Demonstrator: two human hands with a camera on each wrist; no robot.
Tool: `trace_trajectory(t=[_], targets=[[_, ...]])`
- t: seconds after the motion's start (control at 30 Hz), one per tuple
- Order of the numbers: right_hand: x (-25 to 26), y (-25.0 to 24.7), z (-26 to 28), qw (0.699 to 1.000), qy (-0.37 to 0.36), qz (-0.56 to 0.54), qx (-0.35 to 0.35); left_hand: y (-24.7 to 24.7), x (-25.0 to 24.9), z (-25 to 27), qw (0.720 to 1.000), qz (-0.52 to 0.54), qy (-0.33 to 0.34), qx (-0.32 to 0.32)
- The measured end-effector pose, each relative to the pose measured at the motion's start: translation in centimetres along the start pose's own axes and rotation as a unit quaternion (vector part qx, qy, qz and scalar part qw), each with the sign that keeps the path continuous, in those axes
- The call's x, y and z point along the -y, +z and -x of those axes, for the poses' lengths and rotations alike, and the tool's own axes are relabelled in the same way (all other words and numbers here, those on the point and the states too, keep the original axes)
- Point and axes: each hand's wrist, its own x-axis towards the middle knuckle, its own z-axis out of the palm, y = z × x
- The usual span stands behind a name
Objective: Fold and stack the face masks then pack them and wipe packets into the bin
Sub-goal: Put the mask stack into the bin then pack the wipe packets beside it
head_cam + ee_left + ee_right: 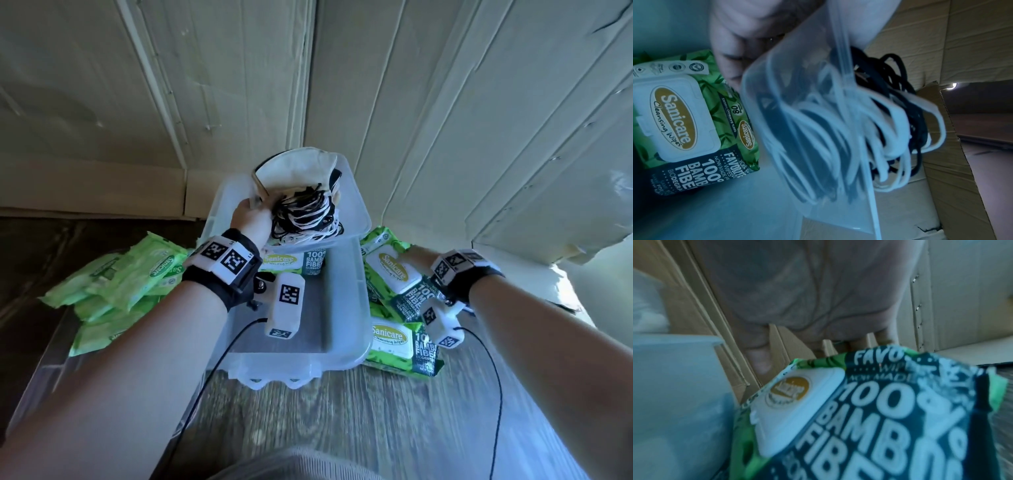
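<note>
Left hand: your left hand [251,219] grips the near-left edge of a small clear tub [356,212], fingers curled round its wall; in the left wrist view the fingers [729,53] lie against the tub's outer side.
Small tub: it is held tilted above the far end of the clear bin [346,301], its near rim over the bin's opening.
Face masks: the face masks [305,171] sit bundled in the tub, pale cups toward the far side, a tangle of black and white ear loops [308,219] toward you; some loops spill over the tub's rim in the left wrist view.
Right hand: your right hand [416,257] reaches onto the top wipe packet [394,270] of the pile to the right of the bin. The right wrist view is blurred; the fingers appear to run past the packet's far edge, thumb beside it, but you cannot tell whether they have closed on it.
Wipes in the bin: one dark-and-green packet [301,263] lies on the bin floor at the far end, under the tub.
Right pile: further packets [404,339] lie stacked just beside the bin's right wall.
Left pile: lighter green packets [116,284] lie heaped to the left of the bin, near it.
Surface: the bin stands on a wood-grain floor [342,411], with cardboard sheets [445,120] upright behind.
</note>
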Motion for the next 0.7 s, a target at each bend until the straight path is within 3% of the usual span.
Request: trace_trajectory(t=[0.2,0.4,0.57,0.7], targets=[[0.2,1.8,-0.6,0.998,0.057,-0.019,-0.026,-0.7,-0.6,-0.2,0.999,0.017,-0.035,-0.019],[-0.3,1.6,-1.6,0.996,0.060,0.067,-0.020,-1.2,-0.8,-0.9,0.997,0.047,-0.048,-0.030],[0.7,0.8,-2.5,0.997,0.071,0.016,-0.020,-2.0,-1.3,-1.5,0.995,0.067,-0.063,-0.040],[3.4,-2.9,1.2,0.993,0.072,0.001,-0.096,-3.4,-2.3,-1.5,0.994,0.075,-0.062,-0.049]])
